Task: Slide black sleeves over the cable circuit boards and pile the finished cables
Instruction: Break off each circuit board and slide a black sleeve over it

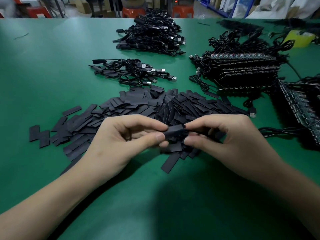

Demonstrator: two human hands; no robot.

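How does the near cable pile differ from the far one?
The far pile is tall and holds many cables; the near pile is low and holds few. The near pile lies just behind the loose sleeves; the far pile lies well beyond them. Both are black USB cables.

Two piles of sleeved USB cables: small pile (131, 71), large pile (152, 35). One heap of black sleeves (121, 110), uncountable; one held sleeve (174, 132). Two circuit-board stacks (245, 71); three red stools (133, 11).

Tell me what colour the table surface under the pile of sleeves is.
The table surface is green, plainest in the head view.
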